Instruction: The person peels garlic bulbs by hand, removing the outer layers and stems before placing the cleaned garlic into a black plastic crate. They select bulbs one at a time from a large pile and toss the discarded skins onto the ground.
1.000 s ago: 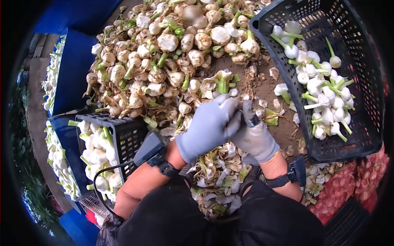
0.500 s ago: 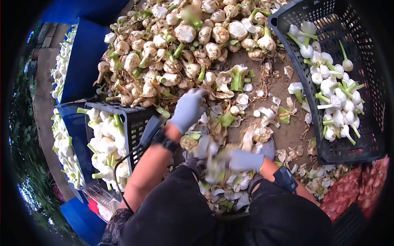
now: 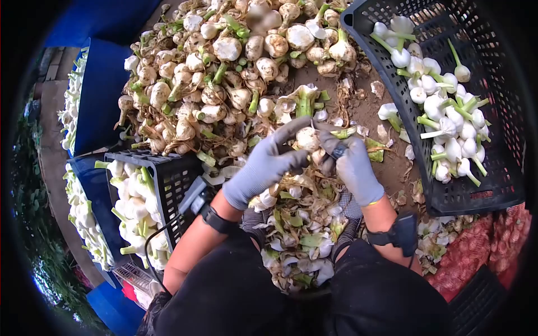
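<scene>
A dirty garlic bulb (image 3: 307, 139) is held at my left hand (image 3: 270, 162), its thumb and fingers around it; the hand wears a grey glove. My right hand (image 3: 355, 168), gloved too, is closed on a small dark object (image 3: 338, 150) just right of the bulb; it looks like a knife handle, but the blade does not show clearly. A green stem (image 3: 343, 133) points right above my right fingers. Below both hands lies a heap of peeled skins and leaf scraps (image 3: 302, 235), between my feet.
Unpeeled garlic (image 3: 213, 95) is piled ahead. A black crate (image 3: 476, 203) with clean white bulbs stands right, another full crate (image 3: 162, 159) left. Blue containers (image 3: 101, 101) hold more garlic at far left. Red mesh sacks (image 3: 462, 263) lie at lower right.
My left hand has come back from the pile's edge and now holds a bulb. My right hand has risen from the scraps to meet it. The view has shifted slightly.
</scene>
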Available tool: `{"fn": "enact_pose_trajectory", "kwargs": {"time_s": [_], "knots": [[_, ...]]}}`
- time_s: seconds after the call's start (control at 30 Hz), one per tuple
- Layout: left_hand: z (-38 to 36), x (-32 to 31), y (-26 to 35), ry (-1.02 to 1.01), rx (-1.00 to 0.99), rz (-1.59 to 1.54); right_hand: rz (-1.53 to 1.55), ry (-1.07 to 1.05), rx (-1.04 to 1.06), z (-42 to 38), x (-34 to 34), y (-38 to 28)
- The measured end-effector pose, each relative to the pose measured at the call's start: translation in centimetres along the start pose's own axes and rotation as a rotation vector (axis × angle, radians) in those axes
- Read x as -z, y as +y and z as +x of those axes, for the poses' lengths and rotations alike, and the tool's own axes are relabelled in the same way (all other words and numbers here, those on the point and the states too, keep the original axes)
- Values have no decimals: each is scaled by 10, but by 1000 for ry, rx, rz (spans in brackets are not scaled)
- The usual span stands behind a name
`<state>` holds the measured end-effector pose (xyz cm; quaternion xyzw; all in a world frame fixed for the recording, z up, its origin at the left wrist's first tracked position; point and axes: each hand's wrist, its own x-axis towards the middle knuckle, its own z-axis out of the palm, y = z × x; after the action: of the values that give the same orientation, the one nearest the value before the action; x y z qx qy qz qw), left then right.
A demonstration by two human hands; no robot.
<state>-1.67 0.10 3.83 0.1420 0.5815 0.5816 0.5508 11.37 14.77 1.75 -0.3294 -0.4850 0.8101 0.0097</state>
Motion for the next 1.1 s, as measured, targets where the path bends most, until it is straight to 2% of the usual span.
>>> {"fn": "enact_pose_trajectory", "kwargs": {"time_s": [0.03,0.1,0.13,0.23,0.3,0.33,0.37,0.43,0.5,0.6,0.67,0.8,0.87,0.9,0.93,0.97,1.03,1.1], "knots": [[-1,-4,1,17,-32,153,2,2,5,-3,2,2],[3,-10,1,39,-133,260,-89,92,26,-9,6,9],[5,-12,-1,31,-132,255,-81,118,145,-8,4,12],[8,-13,-5,70,-183,356,-46,150,98,-9,1,7],[6,-12,-5,48,-100,44,-110,155,173,-10,0,3],[5,-10,-7,26,-56,-98,-142,111,49,-13,-2,-8],[3,-8,-6,30,-55,-99,-175,65,-75,-15,-3,-13],[0,-5,-5,-3,7,-193,-135,61,-56,-16,-6,-10],[-1,-4,-11,11,-27,-239,-94,61,-37,-18,-7,-10],[-1,1,-15,-108,27,-323,-211,48,-21,-18,0,-8],[-3,-5,-12,-193,37,-424,-768,91,247,-9,12,14],[-3,-11,-4,-135,92,-434,-595,116,213,-16,2,3],[-4,-13,-6,-117,52,-324,-138,56,262,-19,1,5],[-5,-13,-6,-99,13,-210,-137,60,260,-21,0,0],[-5,-9,1,-117,103,-181,-167,110,132,-24,-3,-8],[-4,-10,0,-117,104,-179,-196,158,4,-23,-5,-14],[-4,-13,-2,-134,-90,-65,-163,94,40,-15,-5,-18],[-7,-11,1,-147,-59,-88,-224,-1,-132,-13,-4,-29]]}}
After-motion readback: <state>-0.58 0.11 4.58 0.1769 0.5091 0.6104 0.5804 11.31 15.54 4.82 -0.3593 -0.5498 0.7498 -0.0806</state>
